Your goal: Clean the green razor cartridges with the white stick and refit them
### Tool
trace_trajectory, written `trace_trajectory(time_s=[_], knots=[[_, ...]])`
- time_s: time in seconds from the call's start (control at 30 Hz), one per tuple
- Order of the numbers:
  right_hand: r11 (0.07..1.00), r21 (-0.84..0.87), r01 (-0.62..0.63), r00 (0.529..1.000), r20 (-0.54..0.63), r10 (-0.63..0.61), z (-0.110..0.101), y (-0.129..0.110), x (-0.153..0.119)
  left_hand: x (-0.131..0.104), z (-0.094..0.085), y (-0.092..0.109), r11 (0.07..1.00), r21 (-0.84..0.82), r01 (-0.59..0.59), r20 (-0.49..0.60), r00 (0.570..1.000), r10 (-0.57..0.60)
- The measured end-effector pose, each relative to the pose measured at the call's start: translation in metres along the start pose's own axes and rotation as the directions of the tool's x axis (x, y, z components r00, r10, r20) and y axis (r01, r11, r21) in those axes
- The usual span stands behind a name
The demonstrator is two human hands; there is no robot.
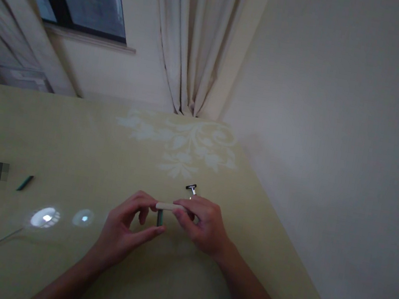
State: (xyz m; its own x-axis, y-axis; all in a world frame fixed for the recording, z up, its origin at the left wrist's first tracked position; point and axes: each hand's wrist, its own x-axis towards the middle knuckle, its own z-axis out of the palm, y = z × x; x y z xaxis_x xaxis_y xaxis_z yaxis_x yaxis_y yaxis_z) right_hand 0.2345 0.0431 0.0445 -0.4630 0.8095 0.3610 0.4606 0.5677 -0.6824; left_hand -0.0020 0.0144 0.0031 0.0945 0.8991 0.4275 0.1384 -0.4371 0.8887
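Note:
My left hand (126, 229) pinches a small dark green piece (160, 217) upright between its thumb and fingers, near the middle of the view. Across the top of that piece lies a pale, flat bar (165, 206), its left end by my left fingertips. The bar's right end is gripped by my right hand (203, 221), thumb below and fingers above. Just beyond the right fingers, a small metal razor-like item (191, 187) shows its dark head and part of a shiny stem; its lower part is hidden behind the hand.
A pale yellow-green table (261, 260) carries a dark green piece (25, 183) at left. Near it are a pixelated dark area and a thin cable (9, 235). Curtains (198, 33), a window and a wall (341, 116) stand behind and to the right.

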Motion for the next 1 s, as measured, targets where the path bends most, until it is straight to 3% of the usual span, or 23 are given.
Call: trace_trajectory(time_s=[0.17,0.33,0.53,0.77,1.0], knots=[[0.998,0.069,0.016,0.997,0.068,-0.020,0.003,0.000,0.000,0.002,-0.003,-0.001,0.999,-0.043,0.026,-0.045,0.999,-0.028],[0.993,0.048,-0.108,0.991,-0.078,0.111,0.002,-0.002,0.002,0.004,-0.005,-0.002,0.995,-0.073,0.065,-0.062,0.996,-0.069],[0.991,0.106,-0.077,0.997,-0.021,0.080,0.001,-0.005,0.000,0.006,-0.006,0.001,0.988,-0.125,0.092,-0.076,0.992,-0.102],[0.972,0.221,-0.082,0.996,-0.019,0.088,-0.001,-0.003,0.002,0.008,-0.004,0.004,0.943,-0.302,0.136,0.105,0.988,-0.109],[0.994,0.098,0.049,0.998,0.037,-0.052,-0.008,-0.001,0.000,0.008,-0.003,0.001,0.927,-0.322,0.191,0.123,0.980,-0.160]])
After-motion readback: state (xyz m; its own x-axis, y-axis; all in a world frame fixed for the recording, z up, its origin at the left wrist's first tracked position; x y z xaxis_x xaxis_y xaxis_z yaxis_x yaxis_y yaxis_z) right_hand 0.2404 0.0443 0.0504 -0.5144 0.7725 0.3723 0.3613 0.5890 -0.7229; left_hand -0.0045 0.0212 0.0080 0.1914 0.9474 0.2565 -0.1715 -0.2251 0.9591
